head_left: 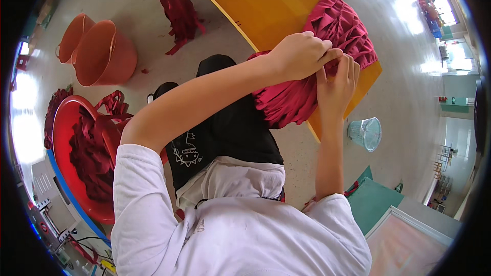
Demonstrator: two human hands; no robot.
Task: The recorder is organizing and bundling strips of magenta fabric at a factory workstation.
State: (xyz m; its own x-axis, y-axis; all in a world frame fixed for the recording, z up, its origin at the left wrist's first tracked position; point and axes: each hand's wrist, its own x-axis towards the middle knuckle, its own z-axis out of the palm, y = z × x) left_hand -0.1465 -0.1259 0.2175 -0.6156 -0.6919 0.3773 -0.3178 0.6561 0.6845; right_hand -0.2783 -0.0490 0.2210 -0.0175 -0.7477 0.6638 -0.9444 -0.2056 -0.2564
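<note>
My left hand (pixel 300 57) and my right hand (pixel 337 83) meet fingertip to fingertip over a bundle of dark red fabric pieces (pixel 289 103). Both hands are closed in a pinch at the fabric, though the exact bit between the fingertips is hidden. Loose ends of the bundle fan out below my left hand, above my lap. Just beyond my hands, a gathered, ruffled heap of the same red fabric (pixel 343 28) rests on the yellow-orange tabletop (pixel 255 0).
More red cloth (pixel 176 10) hangs off the table's far left edge. Two orange tubs (pixel 110 56) stand on the floor at left. Nearer, a red basin (pixel 64 138) holds red fabric. A pale lined bin (pixel 364 134) stands at right, with a green panel (pixel 378 199) nearer me.
</note>
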